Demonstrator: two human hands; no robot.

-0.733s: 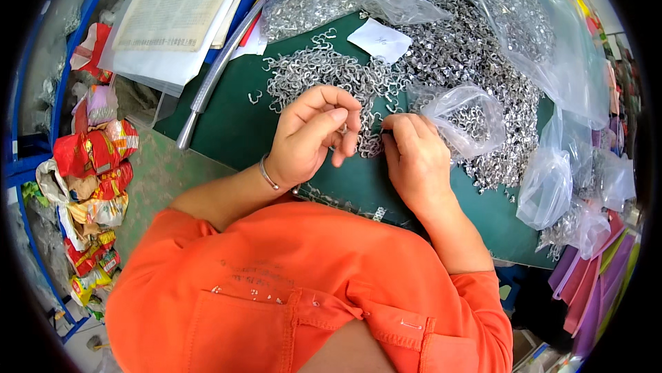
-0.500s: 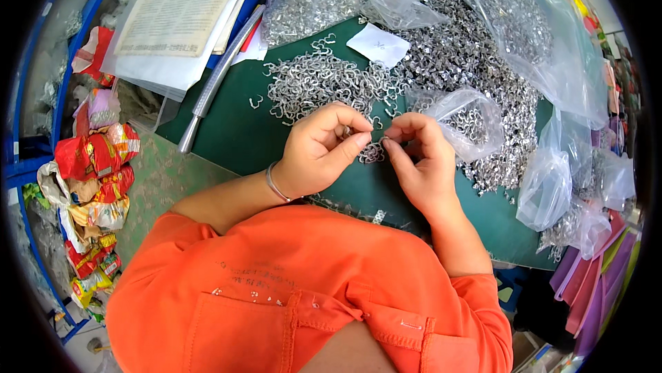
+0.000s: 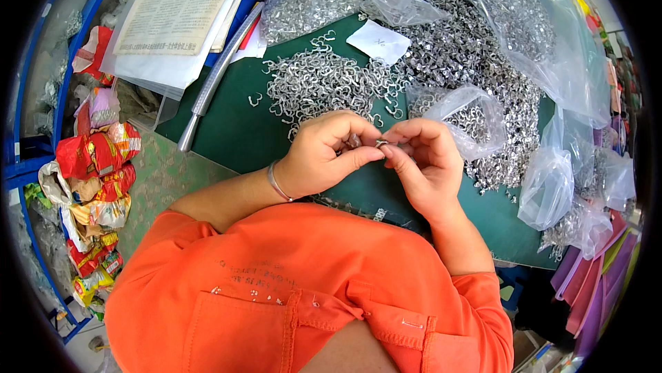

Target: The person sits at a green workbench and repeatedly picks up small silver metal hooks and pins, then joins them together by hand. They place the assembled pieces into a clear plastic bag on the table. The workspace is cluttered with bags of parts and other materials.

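My left hand (image 3: 329,149) and my right hand (image 3: 429,159) meet fingertip to fingertip over the table's near part. Between their thumbs and forefingers is a small shiny metal piece (image 3: 381,143), pinched from both sides; its exact shape is too small to make out. Just beyond my left hand spreads a pile of small curved metal hooks (image 3: 310,87). Past my right hand lies a larger heap of small shiny metal clips (image 3: 507,128). An opened clear plastic bag (image 3: 476,121) with more small metal pieces lies close to my right fingers.
Filled clear bags (image 3: 310,7) stand at the back, and another large bag (image 3: 510,14) at the far right. A white paper slip (image 3: 378,43) rests between the piles. At the left are papers in a sleeve (image 3: 172,21) and a metal-handled tool (image 3: 221,73) on the green table (image 3: 234,132).
My hands have drawn together; the gap between their fingertips has closed around the small metal piece. My left fingers have shifted slightly right.
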